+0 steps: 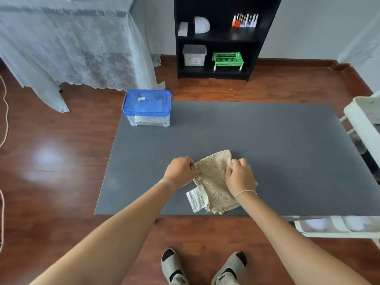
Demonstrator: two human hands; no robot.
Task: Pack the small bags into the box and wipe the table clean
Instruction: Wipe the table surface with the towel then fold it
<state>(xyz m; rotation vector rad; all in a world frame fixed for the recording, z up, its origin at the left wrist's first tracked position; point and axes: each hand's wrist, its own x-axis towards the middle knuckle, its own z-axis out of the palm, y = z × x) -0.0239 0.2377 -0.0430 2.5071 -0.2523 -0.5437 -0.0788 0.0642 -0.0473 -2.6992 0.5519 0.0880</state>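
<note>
A folded beige towel (213,179) is pinched at its left edge by the left hand (181,171) and at its right edge by the right hand (239,175), near the front of the grey table (277,145). It is judged soft, light and limp, best gripped by the folded edges. Its white tag (195,199) carries print too small to be read, as does the sticker on the closed blue-lidded box (147,108) at the far left corner.

A tall black open-shelved bookcase (218,38) stands at the top centre of the frame against a pale wall. Its upper shelf holds a row of small nail-polish bottles (244,21) at the right and a white domed object (202,25) at the left. The lower shelf holds a grey-lidded white plastic tub (194,55) beside a bright green slatted plastic basket (227,59). White lace fabric (67,44) drapes across the upper left. Glossy reddish-brown wooden flooring (51,161) fills the left side.
</note>
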